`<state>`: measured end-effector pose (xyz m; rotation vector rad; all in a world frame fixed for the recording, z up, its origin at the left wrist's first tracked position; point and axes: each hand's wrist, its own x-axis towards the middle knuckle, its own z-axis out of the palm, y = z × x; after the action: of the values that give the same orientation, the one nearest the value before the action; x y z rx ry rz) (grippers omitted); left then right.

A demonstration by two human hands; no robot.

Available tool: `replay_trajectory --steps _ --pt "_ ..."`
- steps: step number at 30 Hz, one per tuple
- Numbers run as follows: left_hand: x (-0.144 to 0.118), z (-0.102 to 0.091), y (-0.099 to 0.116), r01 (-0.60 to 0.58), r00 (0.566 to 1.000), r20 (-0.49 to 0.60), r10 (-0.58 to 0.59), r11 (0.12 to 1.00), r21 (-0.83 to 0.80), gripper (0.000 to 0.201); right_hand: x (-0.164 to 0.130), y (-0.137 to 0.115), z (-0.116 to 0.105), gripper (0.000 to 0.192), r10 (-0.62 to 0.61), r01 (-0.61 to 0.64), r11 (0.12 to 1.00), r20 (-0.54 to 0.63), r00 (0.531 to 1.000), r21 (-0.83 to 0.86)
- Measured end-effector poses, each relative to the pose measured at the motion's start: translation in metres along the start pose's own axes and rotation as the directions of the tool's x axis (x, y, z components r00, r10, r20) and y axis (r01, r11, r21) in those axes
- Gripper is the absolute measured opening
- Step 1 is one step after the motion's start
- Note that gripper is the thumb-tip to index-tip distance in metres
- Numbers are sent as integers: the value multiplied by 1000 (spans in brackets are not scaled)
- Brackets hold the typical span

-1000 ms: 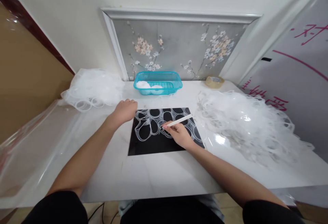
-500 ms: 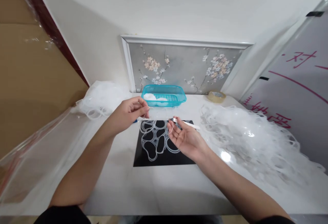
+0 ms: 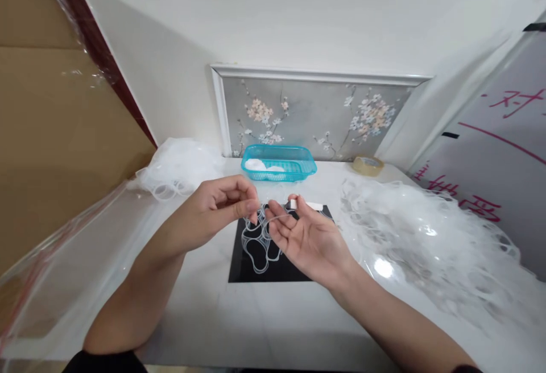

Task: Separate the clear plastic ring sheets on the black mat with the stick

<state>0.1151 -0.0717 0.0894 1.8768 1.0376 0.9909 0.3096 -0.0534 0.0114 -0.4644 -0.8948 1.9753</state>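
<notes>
My left hand (image 3: 222,208) pinches a thin translucent ring (image 3: 278,216) between thumb and forefinger, above the black mat's left side. The ring stretches across to my right hand (image 3: 307,239), where it passes over the fingers. That hand is palm up and grips a small white-handled tool (image 3: 314,206) with a dark tip between thumb and index finger; the exact kind of tool is unclear. Beneath both hands lies the black mat (image 3: 273,276), with several translucent rings (image 3: 261,270) spread on it, partly hidden by the right hand.
Behind the mat stands a blue plastic basket (image 3: 309,169) holding white pieces. Heaps of translucent rings lie at right (image 3: 426,242) and at back left in a white pile (image 3: 181,162). A tape roll (image 3: 367,166) rests near the wall. Cardboard (image 3: 63,134) borders the left side.
My hands have drawn closer together, the left one coming down towards the right fingers. The ring and the white-handled tool stay held. The whole view has shifted slightly.
</notes>
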Motion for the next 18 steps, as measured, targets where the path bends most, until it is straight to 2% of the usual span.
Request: replay_trajectory --steps 4,9,13,15,18 --pt "-2 2 1 -5 1000 17 5 999 52 16 -5 -7 5 27 -65 67 996 44 997 -55" --pt "-5 7 -4 -13 997 -66 32 963 267 11 -9 -12 7 23 -75 75 997 75 994 4" --pt "-8 11 -6 -3 999 -36 15 950 312 13 -11 -13 9 24 -123 127 991 103 987 -42" --pt "-8 12 -3 -16 999 -21 25 943 334 13 -11 -15 11 27 -156 165 982 98 983 -87" --pt "-8 17 3 -18 1000 -4 21 911 412 15 -10 -21 5 21 -247 248 968 31 968 -42"
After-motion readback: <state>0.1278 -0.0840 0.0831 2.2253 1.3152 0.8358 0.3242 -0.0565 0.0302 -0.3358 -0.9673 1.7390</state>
